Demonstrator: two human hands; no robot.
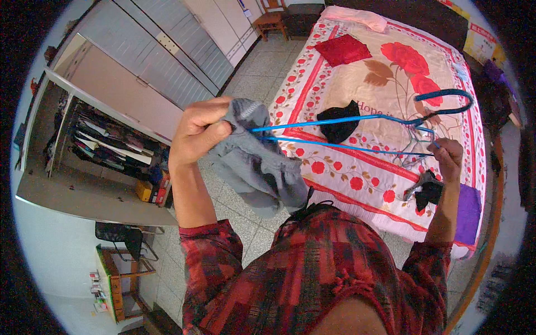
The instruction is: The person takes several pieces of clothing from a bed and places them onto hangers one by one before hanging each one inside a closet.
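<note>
My left hand point(203, 130) pinches a grey garment point(259, 167) near its top edge, where one end of a blue clothes hanger point(326, 121) enters the cloth. The garment hangs down over the tiled floor. At the right, my right hand point(448, 157) grips the hanger's other end, below its dark hook. Beneath the hanger, a black cloth item point(339, 123) lies on the bed. Several thin wire hangers point(412, 144) rest on the bedspread behind the hook. A small black and grey garment point(427, 190) lies close to my right forearm.
The bed point(360, 167) has a floral spread, a dark red cloth point(343, 49) and a purple cloth point(468, 213). An open wardrobe point(96, 192) with clothes stands at the left. Near it are a black chair point(119, 236) and a desk point(109, 280). A wooden chair point(271, 23) stands at the back.
</note>
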